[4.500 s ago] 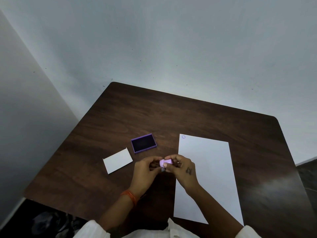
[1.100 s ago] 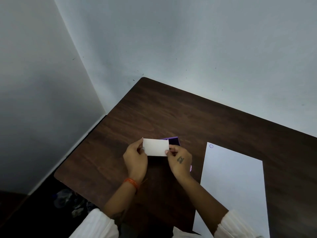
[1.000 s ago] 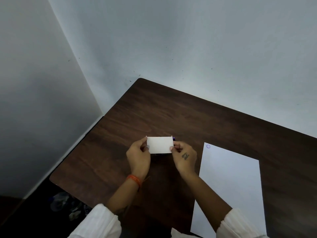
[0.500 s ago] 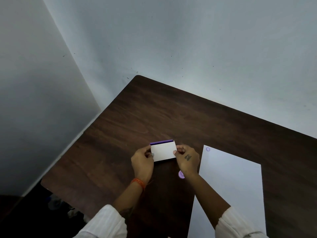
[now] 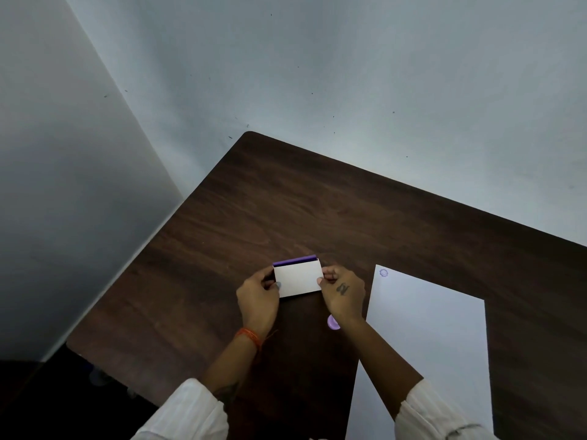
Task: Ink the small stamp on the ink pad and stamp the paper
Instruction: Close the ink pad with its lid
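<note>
Both hands hold the white lid (image 5: pixel 297 278) over the purple ink pad (image 5: pixel 294 260) on the dark wooden table (image 5: pixel 286 211); only the pad's far purple edge shows above the lid. My left hand (image 5: pixel 259 300) pinches the lid's left end, my right hand (image 5: pixel 343 293) its right end. The small purple stamp (image 5: pixel 332 322) lies on the table, partly hidden under my right wrist. The white paper (image 5: pixel 425 344) lies to the right and bears one round purple stamp mark (image 5: pixel 383 273) in its top left corner.
The table stands in a corner between two pale walls (image 5: pixel 317 74). Its left edge (image 5: pixel 127 268) drops to a dark floor with some dim objects (image 5: pixel 98 376) below. Bare wood stretches behind the ink pad.
The stamp, held in both hands 4.5 s ago, now lies on the table. The lid was picked up and has come down over the ink pad, covering all but its far edge.
</note>
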### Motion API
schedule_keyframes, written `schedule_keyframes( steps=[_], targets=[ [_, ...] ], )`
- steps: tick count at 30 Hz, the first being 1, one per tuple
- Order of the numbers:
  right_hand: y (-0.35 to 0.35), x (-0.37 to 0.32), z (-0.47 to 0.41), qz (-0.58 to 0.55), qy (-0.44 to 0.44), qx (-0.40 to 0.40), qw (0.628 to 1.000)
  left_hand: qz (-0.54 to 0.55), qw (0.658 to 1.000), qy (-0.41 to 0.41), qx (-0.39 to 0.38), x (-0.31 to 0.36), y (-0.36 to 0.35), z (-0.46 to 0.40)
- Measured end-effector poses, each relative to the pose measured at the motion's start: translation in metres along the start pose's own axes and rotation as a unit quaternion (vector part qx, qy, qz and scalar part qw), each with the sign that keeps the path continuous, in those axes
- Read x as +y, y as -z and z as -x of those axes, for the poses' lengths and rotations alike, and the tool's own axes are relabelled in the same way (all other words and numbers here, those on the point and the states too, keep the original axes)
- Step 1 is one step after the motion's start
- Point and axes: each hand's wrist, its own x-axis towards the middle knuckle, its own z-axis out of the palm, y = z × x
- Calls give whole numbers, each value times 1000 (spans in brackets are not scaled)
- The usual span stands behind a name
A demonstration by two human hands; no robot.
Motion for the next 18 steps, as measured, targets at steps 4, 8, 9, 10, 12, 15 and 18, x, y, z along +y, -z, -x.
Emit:
schedule_keyframes(
  steps=[4, 8, 9, 10, 12, 15, 18],
  targets=[
    [0, -1, 0, 10, 9, 3, 1000, 1, 1000, 3, -7, 1, 2, -2],
    [-1, -2, 1, 12, 13, 10, 1000, 9, 1000, 1, -2, 0, 3, -1],
    [-1, -2, 1, 14, 14, 11, 1000, 10, 1000, -1, 1, 0, 3, -1],
    [-2, -2, 1, 15, 16, 13, 1000, 11, 1000, -1, 2, -1, 3, -1],
    [-2, -3, 2, 16, 18, 15, 1000, 10, 1000, 2, 0, -1, 3, -1],
    [-3, -2, 2, 19, 24, 15, 999, 8, 1000, 6, -3, -2, 2, -2],
    [-3, -2, 0, 17, 25, 15, 999, 7, 1000, 7, -1, -2, 2, -3]
  ],
)
